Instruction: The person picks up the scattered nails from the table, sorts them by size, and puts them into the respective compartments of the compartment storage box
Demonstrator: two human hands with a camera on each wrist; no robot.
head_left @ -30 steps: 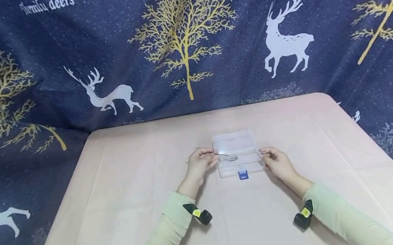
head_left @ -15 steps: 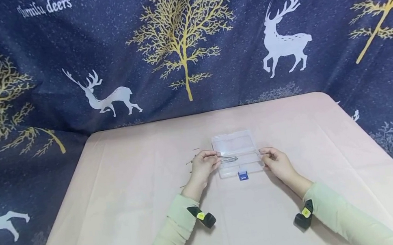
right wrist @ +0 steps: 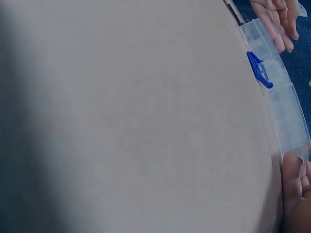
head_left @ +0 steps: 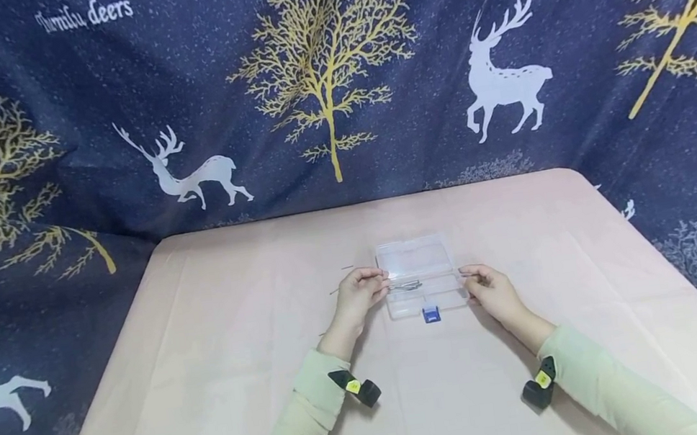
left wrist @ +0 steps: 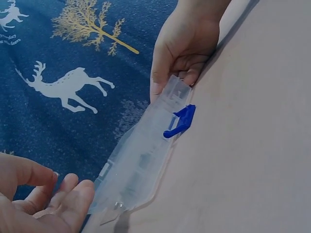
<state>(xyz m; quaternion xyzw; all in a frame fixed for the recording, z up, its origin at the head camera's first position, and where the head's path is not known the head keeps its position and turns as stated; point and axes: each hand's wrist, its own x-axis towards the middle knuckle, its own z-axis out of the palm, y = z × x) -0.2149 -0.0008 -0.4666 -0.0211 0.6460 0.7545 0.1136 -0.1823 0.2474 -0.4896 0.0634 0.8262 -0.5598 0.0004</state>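
A clear plastic box (head_left: 415, 256) with divided compartments and a blue latch (head_left: 431, 315) stands on the table, its lid laid back. Several thin metal rods (head_left: 405, 286) lie in its left part. My left hand (head_left: 358, 300) is at the box's left side, fingers loosely bent over the rods' ends. The left wrist view shows that hand's thumb and fingers (left wrist: 73, 204) apart, with nothing seen between them. My right hand (head_left: 491, 291) grips the box's right end, thumb and fingers on its edge. In the right wrist view the box (right wrist: 289, 116) runs between both hands.
A few more thin rods (head_left: 347, 268) lie on the pink-covered table (head_left: 253, 294) left of the box, partly hidden by my left hand. A dark blue cloth (head_left: 186, 63) with deer and trees hangs behind the table.
My left hand held a thin rod over the box; it has lowered slightly and let go, and the rod lies with the others. My right hand has stayed on the box.
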